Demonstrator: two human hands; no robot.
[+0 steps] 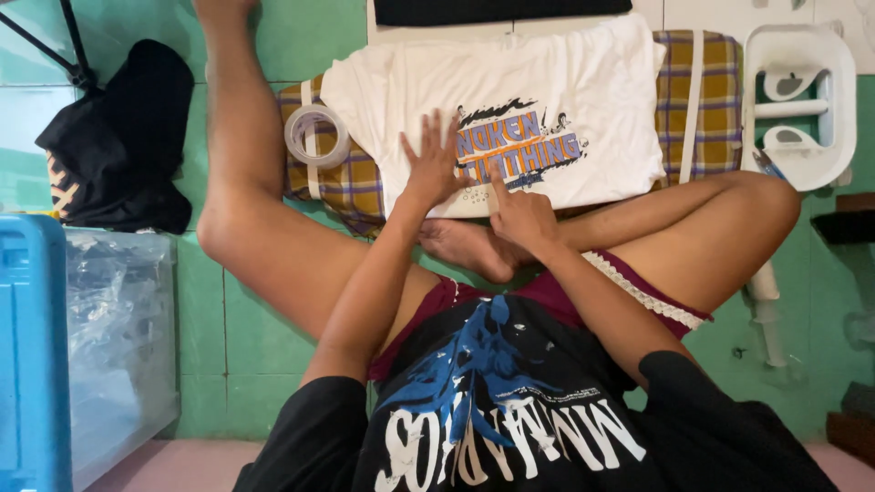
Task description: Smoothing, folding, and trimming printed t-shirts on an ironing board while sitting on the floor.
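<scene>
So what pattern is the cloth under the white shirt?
Yellow-and-purple plaid cloth, clearest in the head view.

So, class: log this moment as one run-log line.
left hand: flat on white shirt | right hand: finger on shirt's print | shirt: over checked cloth | tape roll: beside shirt

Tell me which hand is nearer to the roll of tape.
Left. The left hand lies flat on the white T-shirt, a short way right of the roll of tape; the right hand rests farther right, at the shirt's near edge.

Green tiled floor (264,355), blue plastic bin (32,355), white plastic rack (802,100)
</scene>
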